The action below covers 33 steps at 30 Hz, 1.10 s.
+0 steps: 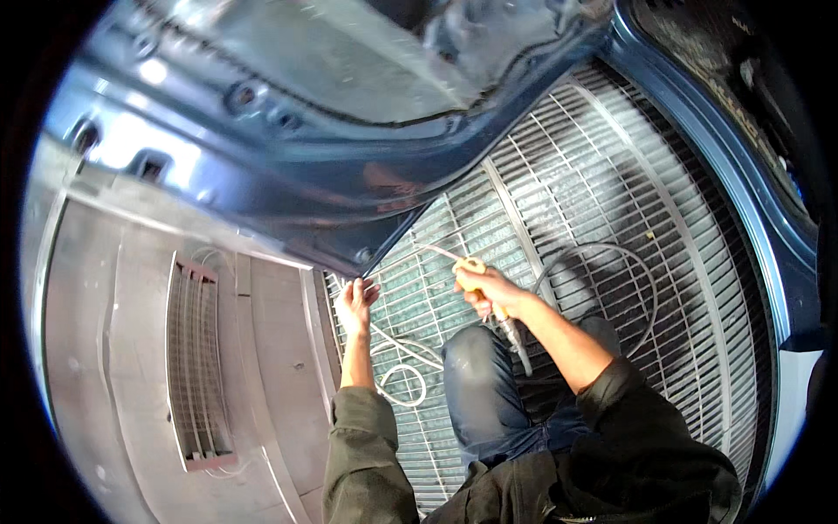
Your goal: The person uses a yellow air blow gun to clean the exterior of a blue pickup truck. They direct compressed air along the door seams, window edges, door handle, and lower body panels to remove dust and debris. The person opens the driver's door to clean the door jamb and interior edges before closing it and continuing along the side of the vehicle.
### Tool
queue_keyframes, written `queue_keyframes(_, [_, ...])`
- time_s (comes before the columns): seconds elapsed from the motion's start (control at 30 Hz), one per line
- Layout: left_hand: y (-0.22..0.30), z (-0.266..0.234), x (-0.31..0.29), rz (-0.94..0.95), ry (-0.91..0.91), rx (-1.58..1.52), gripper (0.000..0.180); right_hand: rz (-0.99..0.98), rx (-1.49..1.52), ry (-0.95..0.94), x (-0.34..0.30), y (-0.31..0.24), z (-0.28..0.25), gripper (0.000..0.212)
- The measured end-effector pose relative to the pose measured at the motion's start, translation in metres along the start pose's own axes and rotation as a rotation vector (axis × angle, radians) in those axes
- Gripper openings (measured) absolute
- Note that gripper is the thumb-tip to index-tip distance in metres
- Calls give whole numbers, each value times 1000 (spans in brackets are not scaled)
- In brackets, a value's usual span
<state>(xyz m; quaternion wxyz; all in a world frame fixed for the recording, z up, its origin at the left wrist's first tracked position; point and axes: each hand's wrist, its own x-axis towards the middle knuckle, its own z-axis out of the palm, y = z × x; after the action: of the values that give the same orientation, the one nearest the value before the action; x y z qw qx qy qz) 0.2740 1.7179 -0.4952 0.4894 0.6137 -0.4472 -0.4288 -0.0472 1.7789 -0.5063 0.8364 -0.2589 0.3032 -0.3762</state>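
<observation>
Blue door panel [288, 192] touches the left hand [355, 306], grip unclear; the right hand [499, 293] clasps a yellow gun-shaped tool [470, 265].

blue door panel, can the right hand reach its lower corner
Likely yes: nothing visible blocks the right hand, though it holds a yellow tool and the left hand is at that lower corner.

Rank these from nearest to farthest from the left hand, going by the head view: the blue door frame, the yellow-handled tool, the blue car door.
From the left hand:
1. Blue car door: its lower corner is at the fingertips.
2. Yellow-handled tool: to the right, in the right hand.
3. Blue door frame: far right side.
</observation>
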Motion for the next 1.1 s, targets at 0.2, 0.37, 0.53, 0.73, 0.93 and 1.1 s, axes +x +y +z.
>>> queue_keyframes(0.2, [-9, -10, 3, 8, 25, -83, 33, -482, -1148, 305, 10, 23, 88, 41])
queue_keyframes(0.37, [6, -6, -18, 450, 105, 391, 32, -642, -1503, 409, -21, 14, 152, 32])
queue_keyframes(0.53, [15, 36, -15, 354, 163, 69, 33, -622, -1898, 286, -21, 9, 125, 27])
queue_keyframes(0.73, [68, 56, -20, 363, -24, 27, 37, -610, -1794, 487, -19, -20, 142, 30])
queue_keyframes(0.93, [16, -15, 1, 320, 96, -36, 32, -697, -1853, 378, -27, -55, 244, 42])
queue_keyframes(1.1, [44, 1, 4, 348, 80, -34, 31, -754, -1905, 447, -48, -102, 285, 42])
